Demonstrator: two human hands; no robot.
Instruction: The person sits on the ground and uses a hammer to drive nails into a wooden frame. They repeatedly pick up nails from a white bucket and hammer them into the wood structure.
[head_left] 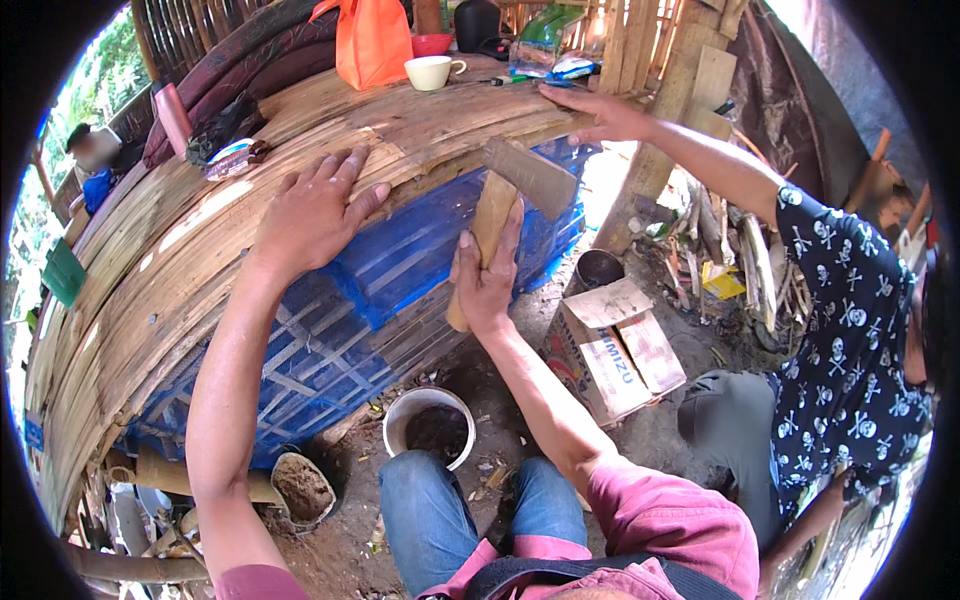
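My left hand (312, 218) lies flat on the split-bamboo platform (225, 285), fingers spread, near its front edge. In my right hand (487, 287) is a hatchet (490, 215), gripped by its short wooden handle. Its broad metal head is up and points to the right, in front of the platform's edge. Blue sheeting (400, 270) covers the platform's side below the edge. A co-worker's hand (603, 115) reaches over the platform's far right end, its fingers stretched out beside a small blue object.
An orange bag (373, 45) and a cream cup (432, 72) stand at the back. Below are a white bucket (392, 420), a cardboard box (615, 365) and a sack (300, 490). The co-worker in a skull-print shirt (845, 330) sits at right, near firewood (755, 260). Another person is far left.
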